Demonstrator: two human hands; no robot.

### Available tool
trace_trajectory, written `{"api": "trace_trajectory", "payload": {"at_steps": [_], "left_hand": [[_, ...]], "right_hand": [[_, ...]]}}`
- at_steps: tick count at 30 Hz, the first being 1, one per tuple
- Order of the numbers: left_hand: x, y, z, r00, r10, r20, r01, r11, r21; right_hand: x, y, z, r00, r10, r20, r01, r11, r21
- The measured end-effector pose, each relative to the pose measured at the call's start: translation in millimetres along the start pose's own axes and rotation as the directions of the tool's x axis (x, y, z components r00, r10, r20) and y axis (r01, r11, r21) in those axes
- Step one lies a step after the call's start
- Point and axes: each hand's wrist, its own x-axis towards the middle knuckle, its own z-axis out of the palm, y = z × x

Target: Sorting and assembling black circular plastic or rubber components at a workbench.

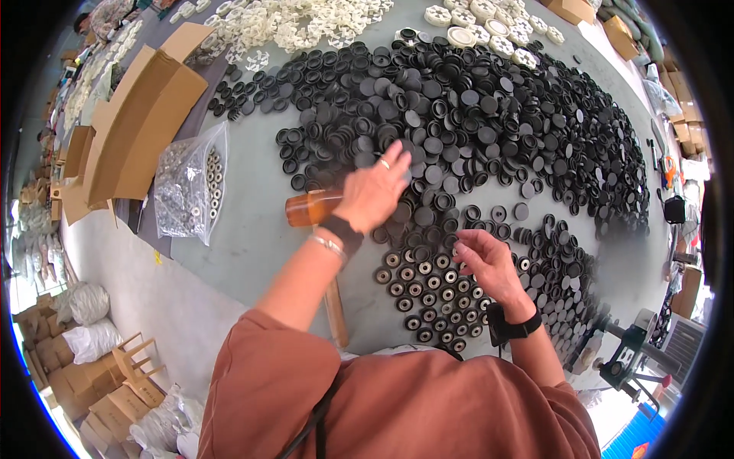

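My left hand (pixel 375 191) stretches over the near edge of a big heap of round black plastic caps (pixel 489 99), fingers extended, some tips on or just above the caps. My right hand (pixel 489 264) hovers beside the smaller group of black pieces with metal-ringed centres (pixel 428 298), which stand in rows close to my body. Its fingers are curved, with a gap between thumb and forefinger; I see nothing held in it. Under my left wrist lies a mallet with an amber head (pixel 310 208) and a wooden handle (pixel 335 314).
A clear plastic bag of metal rings (pixel 191 183) and an open cardboard box (pixel 145 115) are on the left. White plastic parts (pixel 306 27) pile up at the far side. A dark green clamp-like device (pixel 631 348) sits at the right edge. More black caps (pixel 550 268) lie right of my right hand.
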Motion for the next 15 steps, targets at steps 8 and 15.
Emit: {"api": "trace_trajectory", "payload": {"at_steps": [8, 15], "left_hand": [[20, -94, -35, 0.964, -0.183, -0.193, 0.214, 0.965, 0.153], [8, -23, -19, 0.98, -0.102, -0.174, 0.116, 0.991, 0.072]], "right_hand": [[-8, 8, -11, 0.989, -0.107, -0.102, 0.096, 0.99, -0.108], [-12, 10, -1, 0.989, -0.111, -0.1, 0.089, 0.975, -0.202]]}}
